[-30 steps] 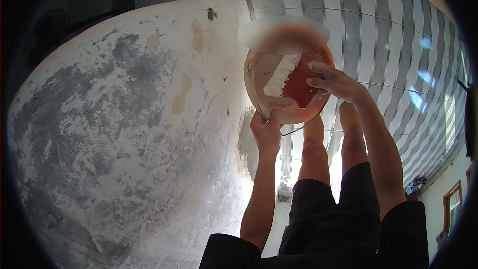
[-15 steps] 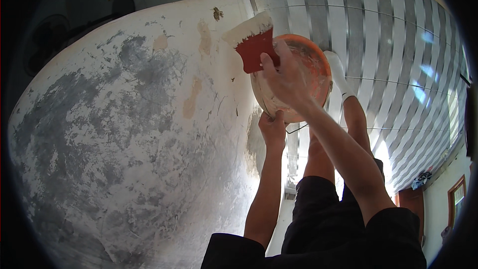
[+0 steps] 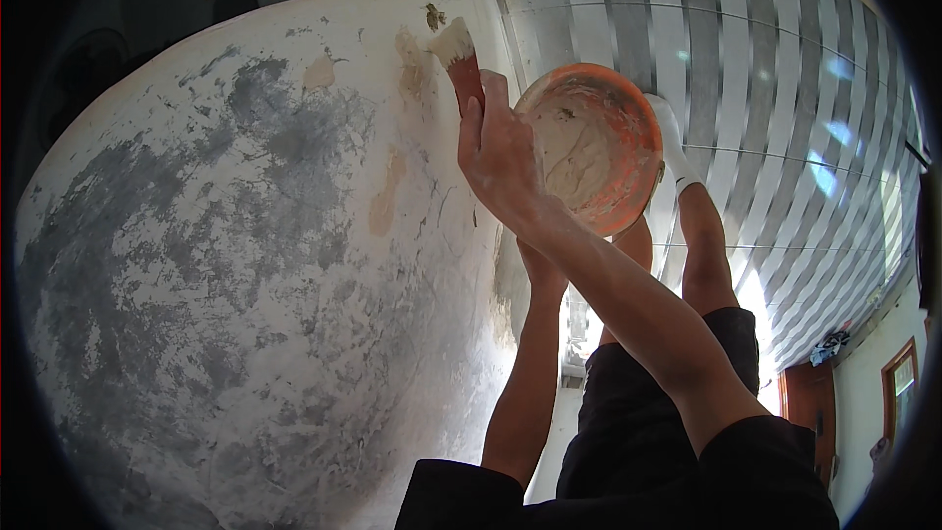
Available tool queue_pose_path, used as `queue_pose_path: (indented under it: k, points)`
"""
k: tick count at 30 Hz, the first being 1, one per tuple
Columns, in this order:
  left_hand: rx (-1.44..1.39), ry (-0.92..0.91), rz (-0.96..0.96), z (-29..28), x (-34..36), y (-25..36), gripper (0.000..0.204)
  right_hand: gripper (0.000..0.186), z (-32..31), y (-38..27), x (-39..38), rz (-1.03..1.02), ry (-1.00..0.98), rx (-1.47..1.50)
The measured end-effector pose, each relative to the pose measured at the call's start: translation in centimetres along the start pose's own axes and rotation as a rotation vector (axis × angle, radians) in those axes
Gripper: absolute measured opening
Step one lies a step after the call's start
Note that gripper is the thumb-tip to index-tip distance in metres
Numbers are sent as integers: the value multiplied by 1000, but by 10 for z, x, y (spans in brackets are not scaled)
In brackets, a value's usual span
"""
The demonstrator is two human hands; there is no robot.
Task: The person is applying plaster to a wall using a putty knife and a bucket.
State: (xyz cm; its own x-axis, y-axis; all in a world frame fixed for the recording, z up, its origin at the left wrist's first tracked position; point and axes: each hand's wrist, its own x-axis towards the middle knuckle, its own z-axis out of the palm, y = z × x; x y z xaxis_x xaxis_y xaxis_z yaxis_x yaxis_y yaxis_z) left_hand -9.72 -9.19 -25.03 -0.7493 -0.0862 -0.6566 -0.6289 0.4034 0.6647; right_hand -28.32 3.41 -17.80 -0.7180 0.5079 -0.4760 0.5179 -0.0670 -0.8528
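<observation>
In my right hand [image 3: 502,152] is a red putty knife [image 3: 460,69], its wide blade smeared with pale putty. The blade points up and left, at the upper part of the scuffed wall [image 3: 245,285], beside a beige streak; whether it presses on the surface I cannot tell. An orange bucket [image 3: 643,132] is tipped so that its inside shows, with grey-beige putty [image 3: 579,142] spread over the bottom and side. My left hand [image 3: 542,263] supports the bucket at its near rim; its fingers are mostly hidden behind my right forearm.
Grey and white striped floor [image 3: 726,69] runs along the right of the wall. My legs and a white-covered foot [image 3: 669,132] are beyond the bucket. A brown door [image 3: 807,402] and a framed window [image 3: 900,388] stand at the far right.
My right hand has moved left from over the bucket to the wall, turning the putty knife more edge-on. The bucket's inside is now uncovered. My left hand stays at the rim.
</observation>
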Motion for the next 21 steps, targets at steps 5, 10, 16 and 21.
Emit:
queue_pose_path:
  k: [5,10,16,21]
  points:
    - [3,30,77,2,5,-14,28,20,-3,-4,-8,-33,-65,-83]
    - [182,16,144,1,7,5,30,23,-1,3,-13,-89,-14,22]
    - [166,-146,-88,-10,7,27,35,20,-7,10,-5,-27,75,4]
    - [3,-92,-142,-14,6,17,33,20,3,2,2,9,4,-3]
